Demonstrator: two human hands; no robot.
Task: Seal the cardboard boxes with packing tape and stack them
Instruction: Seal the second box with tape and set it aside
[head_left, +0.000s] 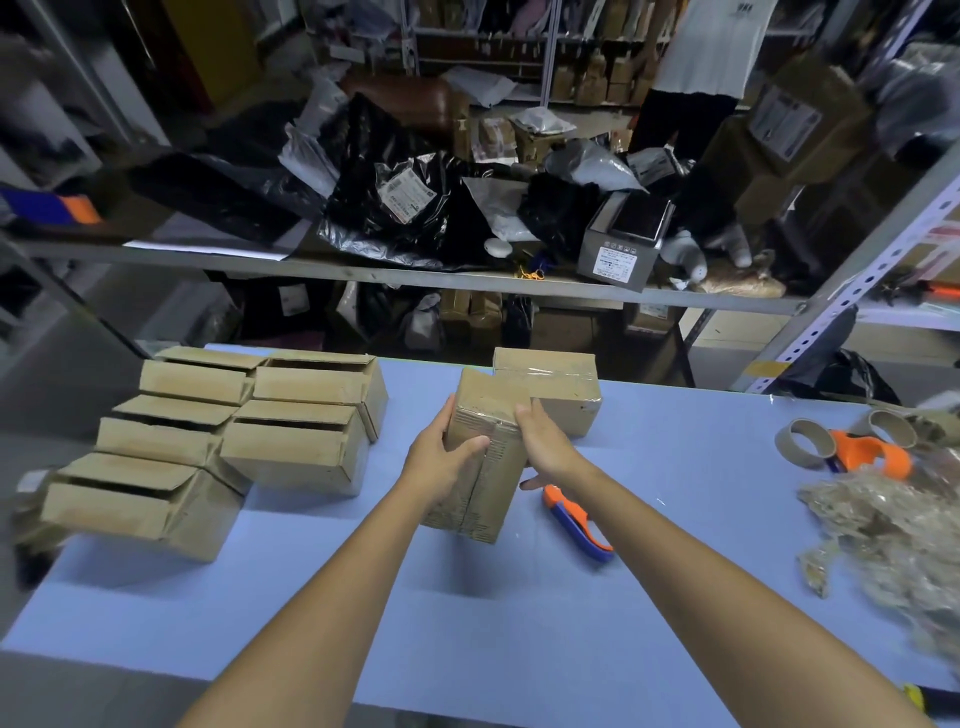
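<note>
Progress seemed slight: our left hand (441, 460) and right hand (546, 441) clasped a taped box (485, 415); a sealed box (563, 389) sat at the tabletop's (467, 623) far edge, unsealed boxes (296, 457) left.

Single head-worn wide-angle view, looking forward and down, close over table (519, 623)

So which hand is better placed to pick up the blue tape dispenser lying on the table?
Right. The blue tape dispenser lies close beside the right hand, on the right of the box; the left hand would have to cross over.
</note>
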